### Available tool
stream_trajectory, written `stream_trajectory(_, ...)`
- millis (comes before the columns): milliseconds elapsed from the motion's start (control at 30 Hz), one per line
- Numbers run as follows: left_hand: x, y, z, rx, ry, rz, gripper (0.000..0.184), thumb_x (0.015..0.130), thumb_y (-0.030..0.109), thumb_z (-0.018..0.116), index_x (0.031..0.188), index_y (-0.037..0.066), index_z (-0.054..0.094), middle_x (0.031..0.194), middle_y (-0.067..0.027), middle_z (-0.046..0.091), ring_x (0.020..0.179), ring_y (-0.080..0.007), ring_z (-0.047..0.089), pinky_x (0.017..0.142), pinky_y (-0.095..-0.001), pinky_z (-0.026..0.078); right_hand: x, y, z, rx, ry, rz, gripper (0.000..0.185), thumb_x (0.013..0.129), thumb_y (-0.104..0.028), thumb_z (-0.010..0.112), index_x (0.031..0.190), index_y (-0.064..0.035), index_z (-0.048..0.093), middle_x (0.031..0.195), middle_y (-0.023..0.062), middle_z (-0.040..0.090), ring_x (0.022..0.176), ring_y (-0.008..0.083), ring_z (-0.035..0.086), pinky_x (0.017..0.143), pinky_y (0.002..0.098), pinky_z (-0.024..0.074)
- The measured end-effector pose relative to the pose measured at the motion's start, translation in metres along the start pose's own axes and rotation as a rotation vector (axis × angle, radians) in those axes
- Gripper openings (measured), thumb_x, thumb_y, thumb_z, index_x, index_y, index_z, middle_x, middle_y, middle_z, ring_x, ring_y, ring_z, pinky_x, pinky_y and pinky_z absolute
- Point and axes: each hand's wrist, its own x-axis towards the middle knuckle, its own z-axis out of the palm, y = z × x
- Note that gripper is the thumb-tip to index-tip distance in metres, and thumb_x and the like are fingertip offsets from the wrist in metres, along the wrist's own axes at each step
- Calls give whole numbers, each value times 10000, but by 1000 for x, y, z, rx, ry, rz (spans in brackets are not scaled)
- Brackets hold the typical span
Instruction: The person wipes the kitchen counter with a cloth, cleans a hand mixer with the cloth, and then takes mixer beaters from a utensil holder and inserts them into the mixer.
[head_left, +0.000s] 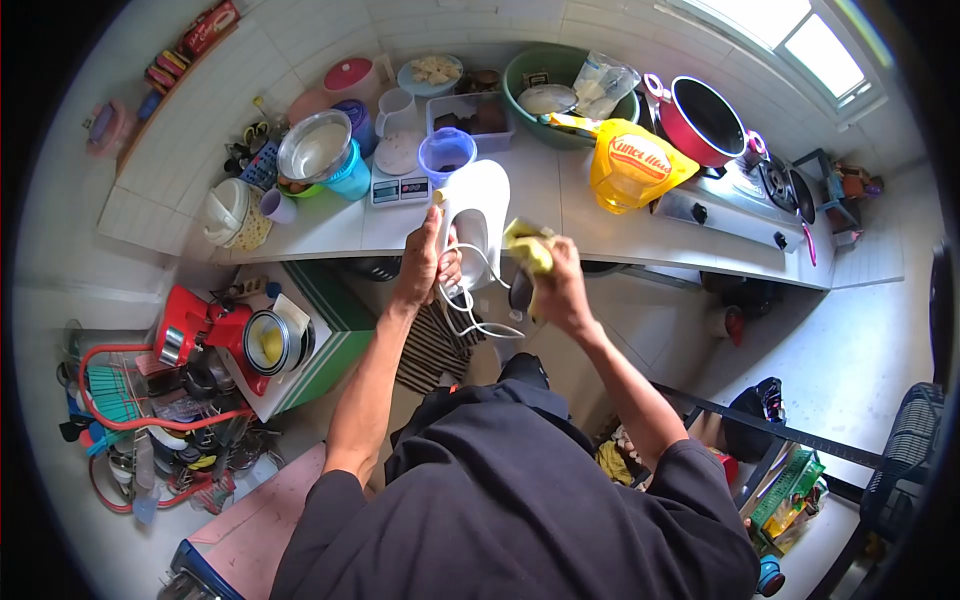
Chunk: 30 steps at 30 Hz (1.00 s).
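My left hand [432, 262] is wrapped round the handle of a white hand mixer [484, 205], held up in front of the counter edge. Its white cord [478, 318] hangs in loops below my fingers. Just right of the mixer, my right hand [562, 288] is closed on a crumpled yellow-green cloth [530, 246], slightly blurred and apart from the mixer body. Behind the mixer stand a purple tub [446, 152] and a digital kitchen scale [400, 190].
The counter [540, 220] carries a metal bowl [314, 150], a green basin [535, 65], a yellow pouch [640, 165] and a red pot [705, 115] on the stove [740, 205]. At left are a red stand mixer [200, 325] and a crowded rack of utensils [165, 430].
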Motion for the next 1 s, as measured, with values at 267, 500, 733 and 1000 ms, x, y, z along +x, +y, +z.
stream_trajectory(267,-2,-3,4,-22,-39,-71,559,1013,656,426,920,110,507,519,74,292,361,-50,281,375,-229,309,86,-14,17,-8,234,-86,463,872,90,562,1318,-24,607,1406,176,519,1270,327,547,1058,363,448)
stream_trajectory(500,-2,2,3,-49,-86,-48,569,1019,675,367,909,128,480,514,76,259,364,-53,248,380,-226,291,29,-28,37,11,225,-36,509,774,81,566,1254,-59,661,1290,191,601,1243,381,541,1066,443,426)
stream_trajectory(733,2,-17,2,-250,-135,-121,568,1003,686,401,862,141,476,506,76,263,367,-48,265,381,-220,300,104,-14,21,208,190,0,272,920,-37,565,1172,-2,662,1244,201,626,1110,378,635,955,379,496)
stream_trajectory(1000,-2,-19,8,-227,-120,-125,576,1001,686,415,830,137,455,504,80,246,362,-51,250,375,-231,270,60,-8,31,176,266,90,379,856,19,562,1224,-15,649,1226,204,625,1097,387,635,970,410,497)
